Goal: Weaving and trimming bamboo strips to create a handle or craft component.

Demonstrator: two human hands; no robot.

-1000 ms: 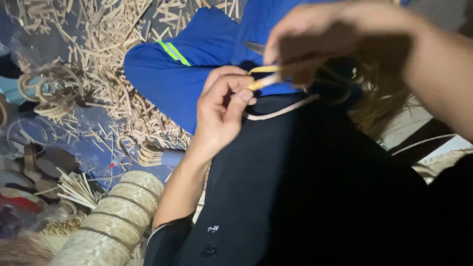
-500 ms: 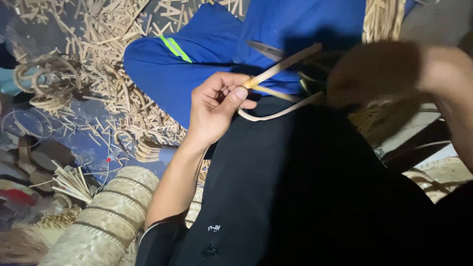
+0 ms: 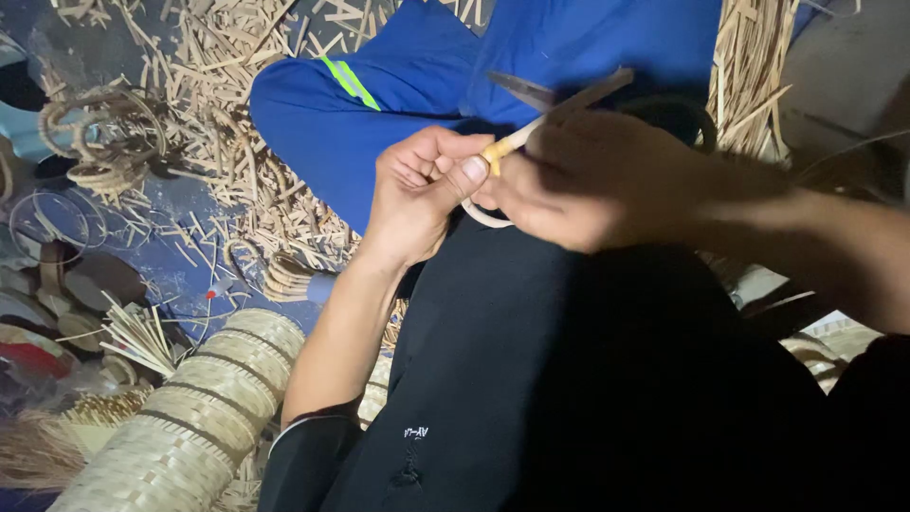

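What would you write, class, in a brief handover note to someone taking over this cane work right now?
Left hand: pinching a thin cane strip between thumb and fingers, above the lap.
Right hand: closed on the same strip, blurred; a dark blade sticks out beside it.
Strip curves into a loop under the hands.
Done: cane offcuts litter the floor; woven roll lies at lower left.
Left: cannot tell.

left hand point(image 3: 417, 194): bare forearm, dark sleeve pushed up | right hand point(image 3: 607, 180): bare forearm | dark clothing, lower centre
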